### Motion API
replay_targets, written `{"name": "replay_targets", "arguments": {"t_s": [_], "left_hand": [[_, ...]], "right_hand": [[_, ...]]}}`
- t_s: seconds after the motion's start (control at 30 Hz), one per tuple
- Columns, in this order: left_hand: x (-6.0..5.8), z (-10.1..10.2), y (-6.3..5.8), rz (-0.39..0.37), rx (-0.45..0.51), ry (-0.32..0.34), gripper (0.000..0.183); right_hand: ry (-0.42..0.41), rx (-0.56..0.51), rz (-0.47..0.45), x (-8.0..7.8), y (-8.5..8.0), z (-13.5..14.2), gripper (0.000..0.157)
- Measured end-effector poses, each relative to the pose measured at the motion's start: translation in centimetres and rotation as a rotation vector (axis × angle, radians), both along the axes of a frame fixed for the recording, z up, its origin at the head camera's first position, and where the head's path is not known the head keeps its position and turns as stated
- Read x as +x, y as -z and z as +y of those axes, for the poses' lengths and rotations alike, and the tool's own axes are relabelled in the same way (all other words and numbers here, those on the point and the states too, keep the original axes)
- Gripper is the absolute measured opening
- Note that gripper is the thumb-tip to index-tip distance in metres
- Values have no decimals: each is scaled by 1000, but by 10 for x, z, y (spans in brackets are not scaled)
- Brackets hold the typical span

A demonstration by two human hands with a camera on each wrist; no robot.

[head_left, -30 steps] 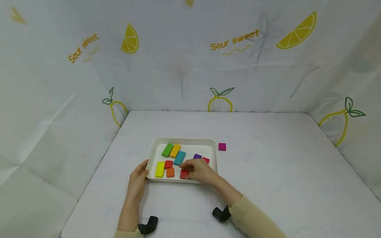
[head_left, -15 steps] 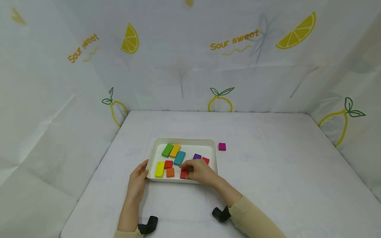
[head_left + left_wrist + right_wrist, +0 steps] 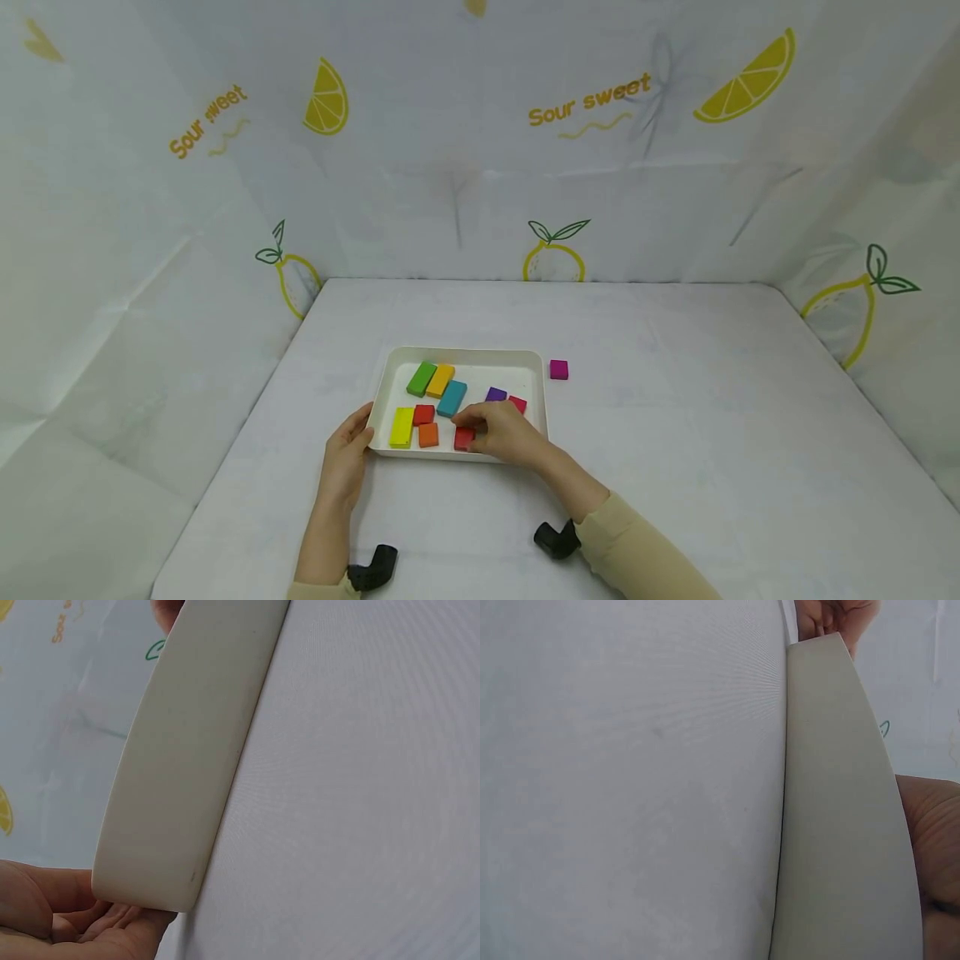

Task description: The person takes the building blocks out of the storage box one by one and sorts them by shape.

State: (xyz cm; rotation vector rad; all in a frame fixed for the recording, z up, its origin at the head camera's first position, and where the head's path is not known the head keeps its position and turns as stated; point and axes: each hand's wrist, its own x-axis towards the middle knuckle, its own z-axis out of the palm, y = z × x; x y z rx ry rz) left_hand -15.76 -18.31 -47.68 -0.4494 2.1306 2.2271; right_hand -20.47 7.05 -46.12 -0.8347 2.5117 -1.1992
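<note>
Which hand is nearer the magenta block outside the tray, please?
Right. In the head view, the right hand is over the tray, below and left of the magenta block; the left hand holds the tray's opposite, left end.

Soft, even, slightly dim light, faint shadows, moiré ripples on the tabletop (image 3: 337, 780) in both wrist views.

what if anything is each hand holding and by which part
Left hand: the white tray, by its near left corner. Right hand: at a red block, grip unclear.
</note>
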Motion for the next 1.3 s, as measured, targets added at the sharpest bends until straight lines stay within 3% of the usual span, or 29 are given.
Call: {"name": "replay_targets", "arguments": {"t_s": [0.3,0.67,0.93,1.3], "left_hand": [[0,-1,-1,3,-3,2,49],[-2,0,-3,5,-11,1,49],[-2,0,0,10,-16,1,48],[-2,-1,1,11,-14,-10,48]], "right_hand": [[68,-41,52,-10,-13,18,40],[265,-175,72,-49,-35,92,41],[391,-174,-19,-69,-24,139,45],[440,-72,-51,-78,-10,164,44]]}}
